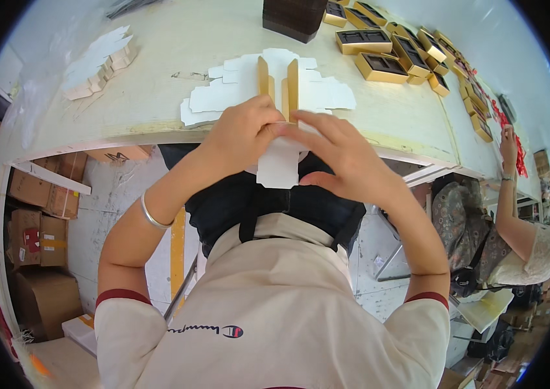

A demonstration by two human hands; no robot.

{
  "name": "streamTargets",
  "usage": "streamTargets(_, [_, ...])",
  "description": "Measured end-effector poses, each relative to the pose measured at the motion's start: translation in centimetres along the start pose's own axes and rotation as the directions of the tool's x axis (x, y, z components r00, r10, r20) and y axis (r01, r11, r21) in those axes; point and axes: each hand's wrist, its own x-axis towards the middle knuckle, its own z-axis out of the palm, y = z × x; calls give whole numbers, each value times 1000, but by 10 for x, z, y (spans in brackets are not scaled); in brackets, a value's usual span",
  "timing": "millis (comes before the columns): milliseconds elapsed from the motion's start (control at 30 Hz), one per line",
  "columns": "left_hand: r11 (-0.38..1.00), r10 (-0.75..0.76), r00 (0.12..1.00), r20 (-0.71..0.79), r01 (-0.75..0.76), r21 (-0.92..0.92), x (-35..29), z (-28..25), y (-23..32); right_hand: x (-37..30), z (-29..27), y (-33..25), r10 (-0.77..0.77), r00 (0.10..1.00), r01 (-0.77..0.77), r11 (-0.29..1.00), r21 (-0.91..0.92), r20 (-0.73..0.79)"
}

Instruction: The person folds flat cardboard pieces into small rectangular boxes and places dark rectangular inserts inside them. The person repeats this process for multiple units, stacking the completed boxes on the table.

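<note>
Left hand (242, 126): grip clenched on white-and-gold box blank (279, 110)
Right hand (340, 152): fingers grasping same blank
Blank: over bench (158, 58) edge

A long pale worktable (158, 78) with a worn yellowish edge curves across twelve o'clock. Brown cardboard cartons (35, 233) crowd its lower shelf at nine o'clock. Pale grey concrete floor (109, 207) shows beneath, evenly lit.

Finished gold-edged box trays with dark inserts (382, 65) crowd the far right of a pale worktable (158, 78), loose white die-cut cards (96, 61) lie at its left, brown cartons (38, 233) stacked on the floor beneath
</note>
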Motion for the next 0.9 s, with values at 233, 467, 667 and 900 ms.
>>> streamTargets(233, [998,-14,997,81,19,-63,4,-4,-5,-3,8,3,-101,991,88,986,-139,-87])
streamTargets(467, [968,-62,995,78,79,-238,-2,-2,-11,5,28,17,38,918,-11,997,71,-394])
streamTargets(667, [924,-219,967,129,248,-291,6,-13,3,32,30,33,454,829,-184,774,606,-328])
streamTargets(900, [963,-92,984,-151,49,-265,2,5,-4,24,27,19,215,898,-154,971,184,-385])
